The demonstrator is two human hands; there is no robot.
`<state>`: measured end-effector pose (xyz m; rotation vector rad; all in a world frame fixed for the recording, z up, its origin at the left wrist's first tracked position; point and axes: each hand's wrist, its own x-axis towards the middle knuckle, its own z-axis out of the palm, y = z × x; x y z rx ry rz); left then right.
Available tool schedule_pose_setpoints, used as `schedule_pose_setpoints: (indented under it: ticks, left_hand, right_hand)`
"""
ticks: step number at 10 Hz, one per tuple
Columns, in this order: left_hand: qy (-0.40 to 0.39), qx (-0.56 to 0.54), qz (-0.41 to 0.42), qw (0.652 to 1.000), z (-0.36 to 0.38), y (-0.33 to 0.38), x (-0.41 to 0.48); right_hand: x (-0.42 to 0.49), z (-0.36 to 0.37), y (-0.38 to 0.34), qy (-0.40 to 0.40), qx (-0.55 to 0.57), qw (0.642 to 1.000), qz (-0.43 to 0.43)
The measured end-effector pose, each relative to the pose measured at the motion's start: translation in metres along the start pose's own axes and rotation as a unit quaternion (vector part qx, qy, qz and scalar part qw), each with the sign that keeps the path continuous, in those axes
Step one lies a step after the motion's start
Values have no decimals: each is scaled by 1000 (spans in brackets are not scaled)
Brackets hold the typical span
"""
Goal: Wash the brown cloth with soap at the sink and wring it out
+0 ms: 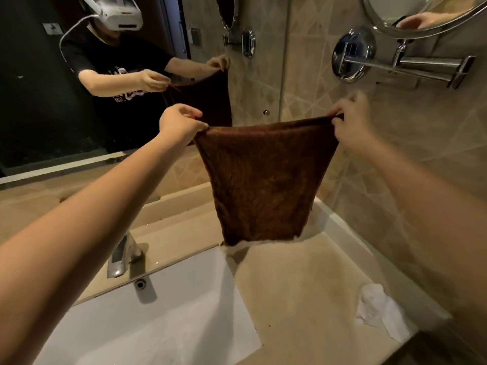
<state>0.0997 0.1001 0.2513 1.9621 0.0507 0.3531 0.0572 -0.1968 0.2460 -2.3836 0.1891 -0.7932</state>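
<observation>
Head | left hand (181,125) and right hand (350,122) each pinch a top corner of cloth (263,180), spread over counter (303,285) | step: unclear, likely inspecting | next: lower toward sink (158,325).

The brown terry cloth (266,180) hangs spread between the left hand (179,125) and the right hand (350,127), each pinching an upper corner, over the beige stone counter (303,280) just right of the white rectangular sink basin (184,306). The chrome tap (121,255) stands behind the basin. A crumpled white paper (379,309) lies on the counter, further right. The large wall mirror (52,101) is behind, to the left; the round chrome swing-arm mirror (421,11) is on the wall, upper right
</observation>
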Motion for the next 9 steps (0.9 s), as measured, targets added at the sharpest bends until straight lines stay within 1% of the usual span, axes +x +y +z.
schedule_pose_setpoints:
  ticks: [1,2,3,4,5,6,7,8,9]
  left_hand:
    - [23,-52,3,998,12,-14,-19]
    - [-25,-79,-73,994,28,-55,-51]
    - [-79,-90,-221,968,41,-115,-89]
    - [-121,-83,-338,930,46,-161,-127]
    - [-170,-73,-392,901,51,-176,-157]
    - [-157,-87,-400,899,57,-175,-152]
    - [-85,-138,-379,911,66,-166,-117]
    - [-60,-207,-337,916,72,-154,-84]
    - [-118,-97,-271,951,74,-157,-77]
  right_hand:
    - [-4,-1,11,26,25,999,-17]
    - [-16,10,33,-54,38,998,24]
    - [-42,24,66,-209,24,973,98]
    - [-79,41,105,-339,-65,925,160]
    - [-116,54,130,-423,-107,873,216]
    - [-123,60,135,-423,-90,867,247]
    - [-100,69,125,-335,-24,902,271]
    - [-73,79,109,-234,58,931,274]
    - [-77,94,102,-215,43,944,247]
